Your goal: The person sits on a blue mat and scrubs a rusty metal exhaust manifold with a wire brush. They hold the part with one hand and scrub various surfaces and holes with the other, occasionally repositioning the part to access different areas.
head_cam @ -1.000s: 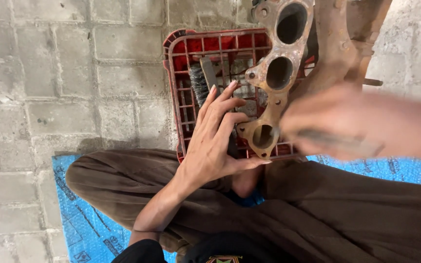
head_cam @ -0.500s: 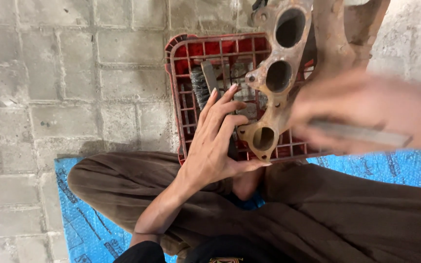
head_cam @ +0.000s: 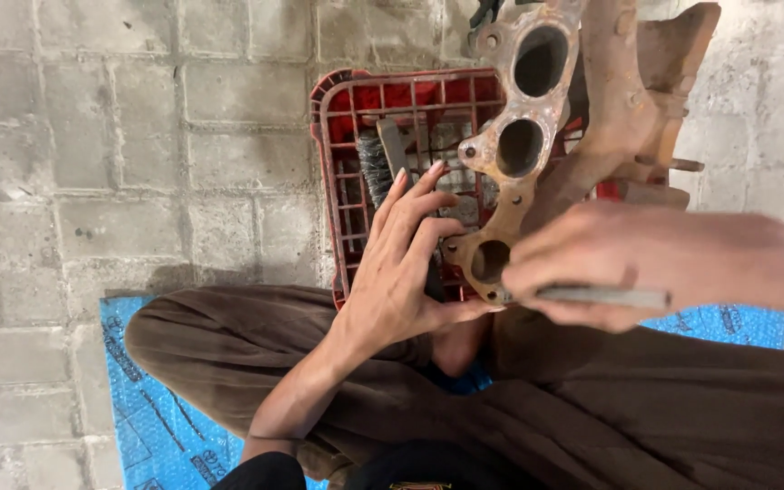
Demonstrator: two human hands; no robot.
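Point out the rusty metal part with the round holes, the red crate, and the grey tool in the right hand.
rusty metal part [head_cam: 521, 145], head view, flange between the two upper holes.
red crate [head_cam: 327, 172], head view, left rim.
grey tool [head_cam: 605, 296], head view, bare shaft past the fingers.

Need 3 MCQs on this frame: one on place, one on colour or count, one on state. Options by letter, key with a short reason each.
1. Where does the rusty manifold sit?
A. over the crate
B. on the blue mat
C. on the lap
2. What colour is the crate?
A. green
B. red
C. grey
3. What is the right hand doing?
A. resting open
B. gripping a thin grey metal tool
C. pressing the paving

Key: 1 A, it rests above the crate's grid, steadied by the left hand. 2 B, rim and bars are red. 3 B, fingers close round the tool.
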